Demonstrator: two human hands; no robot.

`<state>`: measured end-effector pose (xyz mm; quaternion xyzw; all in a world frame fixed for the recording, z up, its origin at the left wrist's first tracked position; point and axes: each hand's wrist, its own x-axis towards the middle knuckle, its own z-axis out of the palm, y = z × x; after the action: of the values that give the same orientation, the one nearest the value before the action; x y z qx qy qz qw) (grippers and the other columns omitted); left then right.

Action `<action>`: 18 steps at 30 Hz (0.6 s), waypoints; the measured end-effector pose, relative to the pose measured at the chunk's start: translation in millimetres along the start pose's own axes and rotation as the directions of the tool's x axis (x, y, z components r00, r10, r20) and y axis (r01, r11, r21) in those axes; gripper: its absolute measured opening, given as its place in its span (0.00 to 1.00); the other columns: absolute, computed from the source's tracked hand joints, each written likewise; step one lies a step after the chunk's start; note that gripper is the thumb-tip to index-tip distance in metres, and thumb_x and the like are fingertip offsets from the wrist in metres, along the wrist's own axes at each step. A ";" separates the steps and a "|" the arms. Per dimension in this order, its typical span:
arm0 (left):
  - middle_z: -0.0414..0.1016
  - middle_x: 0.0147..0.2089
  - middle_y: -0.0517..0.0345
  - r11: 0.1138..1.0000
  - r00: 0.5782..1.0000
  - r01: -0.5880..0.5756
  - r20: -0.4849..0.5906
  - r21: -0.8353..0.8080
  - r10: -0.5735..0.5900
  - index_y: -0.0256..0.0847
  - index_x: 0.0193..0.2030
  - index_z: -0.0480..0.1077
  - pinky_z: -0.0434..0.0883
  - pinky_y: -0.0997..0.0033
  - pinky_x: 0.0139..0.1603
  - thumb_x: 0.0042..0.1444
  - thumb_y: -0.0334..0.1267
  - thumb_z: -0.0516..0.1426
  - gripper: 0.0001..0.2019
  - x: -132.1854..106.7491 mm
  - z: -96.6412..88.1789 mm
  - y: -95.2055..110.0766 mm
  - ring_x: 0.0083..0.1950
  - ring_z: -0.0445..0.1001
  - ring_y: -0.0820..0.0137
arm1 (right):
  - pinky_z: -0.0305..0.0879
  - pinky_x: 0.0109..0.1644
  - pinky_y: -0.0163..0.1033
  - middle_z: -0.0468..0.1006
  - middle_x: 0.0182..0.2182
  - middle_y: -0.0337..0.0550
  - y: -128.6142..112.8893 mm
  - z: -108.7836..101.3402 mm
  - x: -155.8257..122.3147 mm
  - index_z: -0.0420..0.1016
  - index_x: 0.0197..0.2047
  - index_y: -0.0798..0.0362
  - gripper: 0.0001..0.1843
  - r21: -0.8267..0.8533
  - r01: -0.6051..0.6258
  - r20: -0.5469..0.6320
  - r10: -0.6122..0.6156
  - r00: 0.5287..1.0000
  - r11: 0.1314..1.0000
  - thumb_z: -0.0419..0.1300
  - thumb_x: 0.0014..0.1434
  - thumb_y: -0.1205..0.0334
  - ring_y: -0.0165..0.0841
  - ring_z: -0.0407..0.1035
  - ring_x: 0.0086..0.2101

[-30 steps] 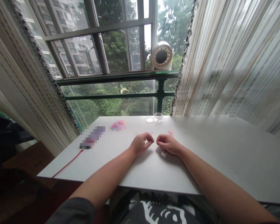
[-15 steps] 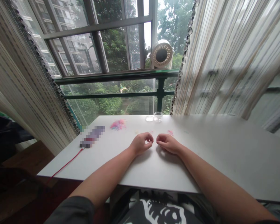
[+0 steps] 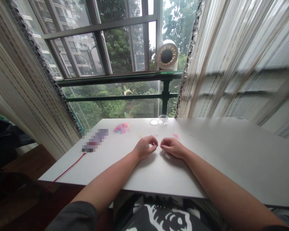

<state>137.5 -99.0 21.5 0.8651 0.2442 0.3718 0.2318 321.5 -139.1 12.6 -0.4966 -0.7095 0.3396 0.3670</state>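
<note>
My left hand (image 3: 145,147) and my right hand (image 3: 172,147) rest on the white table (image 3: 231,154), fingertips almost meeting. Both hands are closed in a pinch. Between the two pinches runs something tiny and thin that I cannot make out. A small pink bit (image 3: 175,136) lies just beyond my right hand. A pile of pink and blue small pieces (image 3: 121,128) lies further back on the left.
A small clear jar (image 3: 163,120) and its lid (image 3: 154,122) stand at the table's far edge. A blurred dark object (image 3: 95,140) with a red cable (image 3: 67,170) lies at the left. Striped curtains hang on both sides; a round fan (image 3: 167,56) sits on the window rail.
The hands stay almost in place; the fingertips have drawn slightly closer together. The right curtain sways.
</note>
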 end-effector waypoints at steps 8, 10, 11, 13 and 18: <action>0.72 0.30 0.59 1.000 1.000 0.010 0.021 0.019 -0.010 0.38 0.31 0.67 0.67 0.74 0.36 0.47 0.30 0.53 0.04 -0.6 -0.9 -2.0 0.31 0.68 0.75 | 0.53 0.22 0.31 0.64 0.19 0.35 2.2 0.4 1.3 0.68 0.30 0.57 0.11 0.037 0.003 -0.004 -0.002 1.000 0.999 0.56 0.49 0.56 0.23 0.57 0.19; 0.73 0.30 0.59 1.000 1.000 0.011 0.023 0.021 -0.011 0.38 0.31 0.67 0.67 0.74 0.36 0.47 0.31 0.53 0.04 -0.8 -0.8 -1.8 0.31 0.68 0.76 | 0.53 0.22 0.31 0.64 0.18 0.34 2.7 0.3 1.1 0.68 0.30 0.56 0.10 0.046 0.003 -0.003 -0.002 1.000 0.999 0.56 0.49 0.57 0.23 0.56 0.19; 0.73 0.30 0.59 1.000 1.000 0.012 0.025 0.022 -0.012 0.38 0.31 0.67 0.67 0.74 0.36 0.47 0.31 0.53 0.04 -0.8 -0.7 -1.7 0.31 0.68 0.76 | 0.52 0.22 0.31 0.63 0.18 0.34 3.0 0.3 1.1 0.68 0.30 0.56 0.10 0.047 0.004 -0.002 -0.004 1.000 0.999 0.56 0.49 0.57 0.23 0.56 0.19; 0.72 0.30 0.59 1.000 1.000 0.013 0.028 0.023 -0.014 0.38 0.31 0.67 0.67 0.75 0.36 0.47 0.31 0.53 0.04 -0.9 -0.6 -1.6 0.31 0.68 0.76 | 0.52 0.22 0.31 0.63 0.18 0.33 3.5 0.3 1.0 0.68 0.30 0.56 0.09 0.045 0.006 -0.001 -0.006 1.000 0.999 0.56 0.50 0.58 0.23 0.56 0.18; 0.73 0.31 0.59 1.000 0.999 0.015 0.032 0.022 -0.016 0.38 0.31 0.67 0.66 0.75 0.36 0.47 0.31 0.53 0.04 -0.5 -0.6 -1.2 0.31 0.68 0.76 | 0.51 0.22 0.31 0.63 0.17 0.33 3.1 0.0 0.8 0.68 0.28 0.56 0.09 0.037 0.001 0.006 -0.001 1.000 0.999 0.56 0.49 0.58 0.23 0.56 0.18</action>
<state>136.4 -98.3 20.9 0.8715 0.2511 0.3534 0.2293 322.8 -137.5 10.2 -0.4883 -0.7046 0.3538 0.3741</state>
